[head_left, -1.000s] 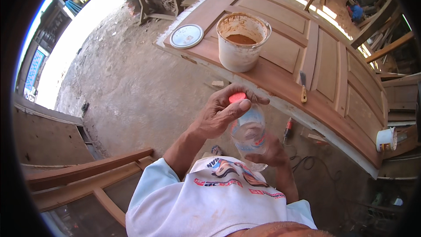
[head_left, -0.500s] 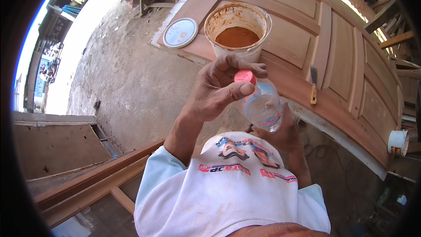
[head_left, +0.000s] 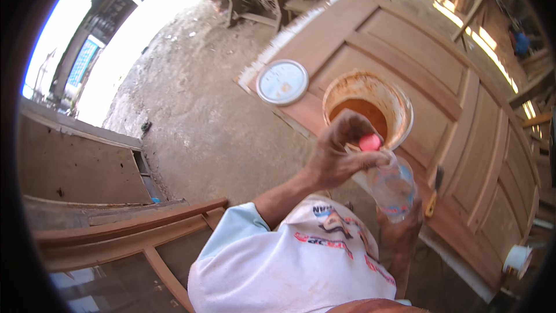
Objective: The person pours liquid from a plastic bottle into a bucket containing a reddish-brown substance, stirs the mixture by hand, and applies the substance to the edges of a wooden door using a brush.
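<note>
My left hand (head_left: 341, 156) is closed, thumb and fingers pinching a red bottle cap (head_left: 370, 142) at the top of a clear plastic bottle (head_left: 392, 188). Whether the cap still sits on the neck I cannot tell. Low on the bottle, my right hand (head_left: 402, 232) grips it from beneath; its fingers are partly hidden. The bottle leans, cap end toward the bucket (head_left: 401, 110). That white bucket, stained inside, holds reddish-brown liquid and stands just beyond my left hand on a panelled wooden door (head_left: 405, 43).
A round white lid (head_left: 282, 83) lies on the door left of the bucket. To the right rests a brush (head_left: 431, 202) with a yellow handle. A small white tub (head_left: 517, 259) sits at the door's right end. Wooden frames (head_left: 127, 237) are at lower left.
The view has turned, so the door, bucket and both hands appear lower and farther right. Both hands keep hold of the bottle and its cap, and the left hand now overlaps the bucket more.
</note>
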Demonstrator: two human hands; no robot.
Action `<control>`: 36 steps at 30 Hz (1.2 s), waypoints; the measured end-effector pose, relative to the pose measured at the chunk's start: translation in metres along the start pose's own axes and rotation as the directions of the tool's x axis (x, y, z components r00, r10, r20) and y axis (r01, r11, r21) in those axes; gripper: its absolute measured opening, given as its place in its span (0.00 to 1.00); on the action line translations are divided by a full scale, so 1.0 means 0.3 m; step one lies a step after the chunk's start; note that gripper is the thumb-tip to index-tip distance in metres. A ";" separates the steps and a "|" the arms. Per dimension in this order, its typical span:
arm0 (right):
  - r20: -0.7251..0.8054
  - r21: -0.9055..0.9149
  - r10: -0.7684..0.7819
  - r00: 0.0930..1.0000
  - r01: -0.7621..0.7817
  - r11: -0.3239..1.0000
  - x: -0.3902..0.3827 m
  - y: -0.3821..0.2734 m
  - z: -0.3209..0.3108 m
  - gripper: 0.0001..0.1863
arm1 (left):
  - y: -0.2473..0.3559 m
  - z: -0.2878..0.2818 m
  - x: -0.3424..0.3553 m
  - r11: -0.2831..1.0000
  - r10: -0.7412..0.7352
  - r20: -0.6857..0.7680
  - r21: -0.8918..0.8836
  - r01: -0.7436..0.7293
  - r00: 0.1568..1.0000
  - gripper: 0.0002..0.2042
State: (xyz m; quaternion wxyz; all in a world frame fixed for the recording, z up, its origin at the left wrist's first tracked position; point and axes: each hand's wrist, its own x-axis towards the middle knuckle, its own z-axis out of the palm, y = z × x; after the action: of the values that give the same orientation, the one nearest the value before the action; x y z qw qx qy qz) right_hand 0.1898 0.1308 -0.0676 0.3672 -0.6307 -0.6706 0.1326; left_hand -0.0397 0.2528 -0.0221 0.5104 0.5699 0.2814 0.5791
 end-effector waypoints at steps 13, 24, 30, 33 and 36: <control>-0.093 0.021 -0.006 0.996 0.008 1.000 0.142 0.008 0.000 0.45 | -0.059 -0.137 0.176 0.874 0.174 0.008 0.459 -0.158 0.985 0.17; 0.081 -0.075 0.037 0.996 -0.031 0.997 0.289 0.031 -0.131 0.44 | -0.094 -0.138 0.150 0.869 0.240 -0.112 0.468 -0.162 0.964 0.16; 0.112 -0.099 0.093 0.989 -0.082 0.992 0.306 0.030 -0.168 0.44 | -0.110 -0.123 0.157 0.883 0.233 -0.121 0.442 -0.157 0.965 0.15; 0.089 -0.130 0.025 0.996 -0.014 0.991 0.306 0.043 -0.165 0.44 | -0.124 -0.126 0.142 0.873 0.234 -0.129 0.465 -0.150 0.964 0.14; 0.095 -0.189 0.031 0.995 -0.013 0.982 0.301 0.039 -0.176 0.45 | -0.114 -0.120 0.140 0.894 0.242 -0.148 0.418 -0.161 0.959 0.14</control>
State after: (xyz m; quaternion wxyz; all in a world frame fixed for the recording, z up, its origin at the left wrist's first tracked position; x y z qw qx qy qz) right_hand 0.2393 0.2029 -0.0091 0.2712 -0.6628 -0.6903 0.1034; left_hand -0.0574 0.3113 -0.0445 0.2894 0.6286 0.3824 0.6122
